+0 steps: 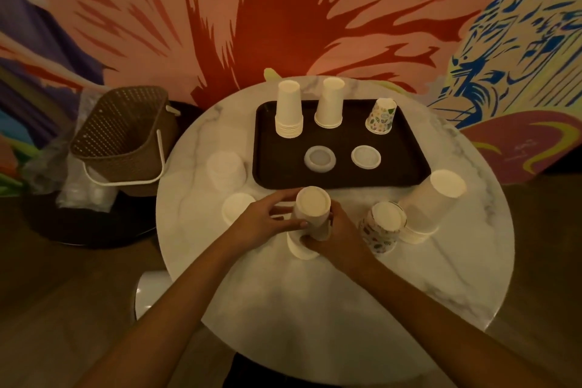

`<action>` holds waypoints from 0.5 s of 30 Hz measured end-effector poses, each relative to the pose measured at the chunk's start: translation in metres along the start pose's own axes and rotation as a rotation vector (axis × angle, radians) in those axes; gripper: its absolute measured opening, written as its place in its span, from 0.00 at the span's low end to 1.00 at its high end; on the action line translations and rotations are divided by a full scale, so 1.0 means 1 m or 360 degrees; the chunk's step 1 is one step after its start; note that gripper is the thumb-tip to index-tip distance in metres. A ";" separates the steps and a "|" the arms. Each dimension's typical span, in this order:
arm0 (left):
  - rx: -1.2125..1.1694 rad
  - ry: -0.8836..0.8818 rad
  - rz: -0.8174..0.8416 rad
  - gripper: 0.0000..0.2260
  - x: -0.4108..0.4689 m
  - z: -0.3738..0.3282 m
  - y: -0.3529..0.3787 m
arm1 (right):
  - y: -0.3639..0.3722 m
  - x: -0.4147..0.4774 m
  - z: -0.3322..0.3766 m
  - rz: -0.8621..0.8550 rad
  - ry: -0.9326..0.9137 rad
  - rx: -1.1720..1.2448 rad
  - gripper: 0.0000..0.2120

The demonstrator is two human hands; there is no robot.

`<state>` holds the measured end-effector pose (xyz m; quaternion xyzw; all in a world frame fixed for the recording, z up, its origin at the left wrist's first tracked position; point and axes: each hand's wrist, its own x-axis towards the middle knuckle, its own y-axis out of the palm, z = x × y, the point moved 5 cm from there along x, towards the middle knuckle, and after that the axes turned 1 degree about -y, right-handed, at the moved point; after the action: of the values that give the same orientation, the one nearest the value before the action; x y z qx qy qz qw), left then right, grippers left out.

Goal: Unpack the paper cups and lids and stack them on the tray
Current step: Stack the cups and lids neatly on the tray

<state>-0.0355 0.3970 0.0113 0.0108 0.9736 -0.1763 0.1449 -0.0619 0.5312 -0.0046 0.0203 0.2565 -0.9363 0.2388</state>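
Held stack: a short column of white paper cups (310,217), upside down, stands on the marble table (315,293) just in front of the near edge of the dark tray (264,173).
Left hand: the left hand (267,224) wraps the upper part of the stack from the left, its fingers curled around the wall.
Right hand: the right hand (333,233) grips lower down, at the rims near the table, clasped on the same stack.
On the tray: two white stacks (288,110) and (329,104) and a patterned cup (379,116) stand inverted along the far side; two flat lids (320,159) and (366,157) lie nearer.
Still on the table: a patterned stack (381,227) and a tall white stack (431,208) to the right, wrapped lids (225,167) and another white cup (237,209) to the left.
Weight: very light by the look of it; one hand could likely carry the stack.
Stiffness: thin paper walls probably dent under a hard squeeze, while the rolled rims are the firmest part.
Grip: the smooth nested cups may slide apart, so a hold near the bottom rims with the other hand steadying the top seems safest.
Risk: a tall, light stack could tip when set down.
Beside the table: a brown woven basket (122,135) sits to the left with plastic wrapping around it.
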 end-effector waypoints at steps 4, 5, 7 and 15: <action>-0.0020 0.0018 -0.0042 0.26 -0.002 -0.001 -0.003 | 0.001 0.004 0.001 -0.0036 -0.0033 -0.0058 0.35; -0.0024 0.0021 -0.0052 0.26 -0.002 -0.001 -0.005 | 0.000 0.005 0.004 -0.0024 -0.0041 -0.0087 0.35; -0.0020 0.0042 -0.0076 0.25 -0.003 -0.004 -0.009 | -0.002 0.006 0.010 -0.0002 -0.0056 -0.0118 0.35; 0.0040 0.0292 -0.0118 0.21 -0.016 -0.050 -0.033 | -0.032 0.000 0.054 0.0009 -0.0169 -0.0095 0.35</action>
<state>-0.0368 0.3845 0.0720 -0.0075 0.9802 -0.1920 0.0484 -0.0720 0.5293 0.0571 -0.0359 0.2713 -0.9273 0.2554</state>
